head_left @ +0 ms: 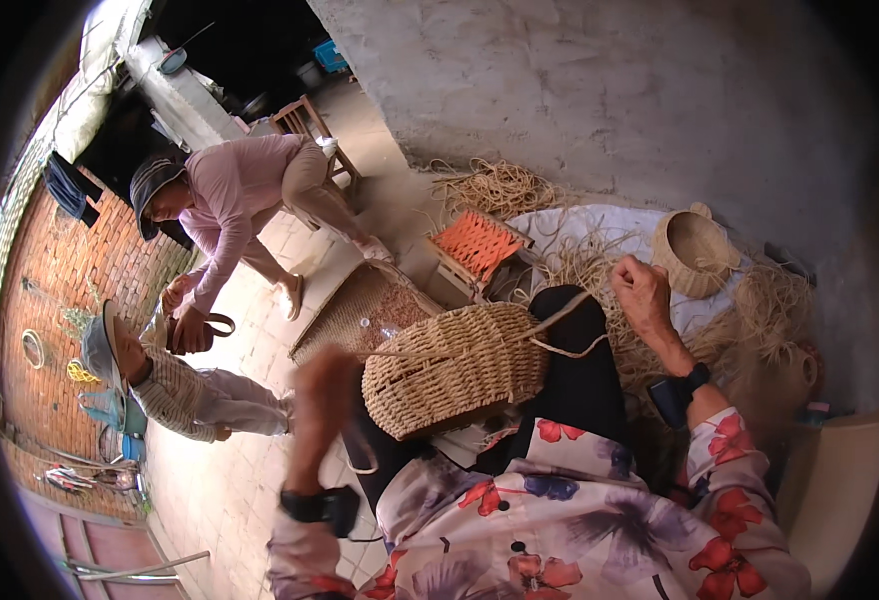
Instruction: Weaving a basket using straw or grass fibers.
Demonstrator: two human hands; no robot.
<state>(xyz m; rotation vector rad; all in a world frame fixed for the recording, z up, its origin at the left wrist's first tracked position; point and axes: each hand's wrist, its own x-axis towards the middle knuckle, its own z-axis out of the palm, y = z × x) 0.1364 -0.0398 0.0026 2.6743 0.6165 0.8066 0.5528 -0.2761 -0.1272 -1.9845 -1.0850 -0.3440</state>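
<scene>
A woven straw basket (pixel 450 370) lies tilted across my lap, over my dark trousers. My left hand (pixel 322 400), smeared by motion, is at its left side; a straw cord (pixel 400 353) runs taut from the basket into it. My right hand (pixel 645 298) is raised to the right of the basket, its fingers closed. Another cord strand (pixel 565 312) leaves the basket's right end toward that hand, and a second one loops below it. Whether the right fingers grip either strand cannot be made out.
Loose straw fibre (pixel 600 260) and a round woven basket (pixel 698 252) lie on a white sheet by the wall. Ahead are an orange-webbed stool (pixel 480 245) and a shallow woven tray (pixel 345 310). At left, a bending person (pixel 245 190) holds a brown handled item beside a smaller person (pixel 175 395).
</scene>
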